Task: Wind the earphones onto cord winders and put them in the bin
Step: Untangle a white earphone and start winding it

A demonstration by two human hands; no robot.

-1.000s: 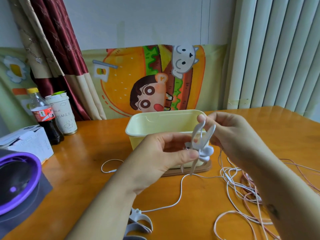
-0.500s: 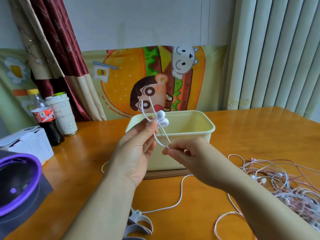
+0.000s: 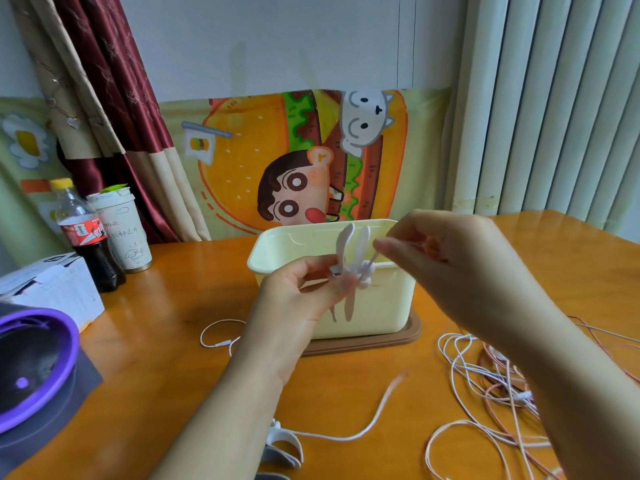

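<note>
Bin (image 3: 277, 244) stands right behind the fingers of left hand (image 3: 298, 299) & right hand (image 3: 450, 268); its open top is free. Btwn them, the winder (image 3: 349, 251) that the left fingers pinch fills the gap. Cord (image 3: 389, 394), pinched by the right fingers, trails below. Under the fingers: bare table (image 3: 156, 341), spare winders (image 3: 280, 448) nearer the body. Below-right of the right fingers: cord tangle (image 3: 485, 379). Far left of the left fingers: bottle (image 3: 86, 244), cup (image 3: 124, 233), box (image 3: 52, 289).

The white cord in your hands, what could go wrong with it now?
The white cord trails across the table past the spare winders near the edge; pulling might snag or drag them. The right hand reaches over the cord tangle, so a loop could catch. The left hand only pinches the winder; it may slip.
</note>
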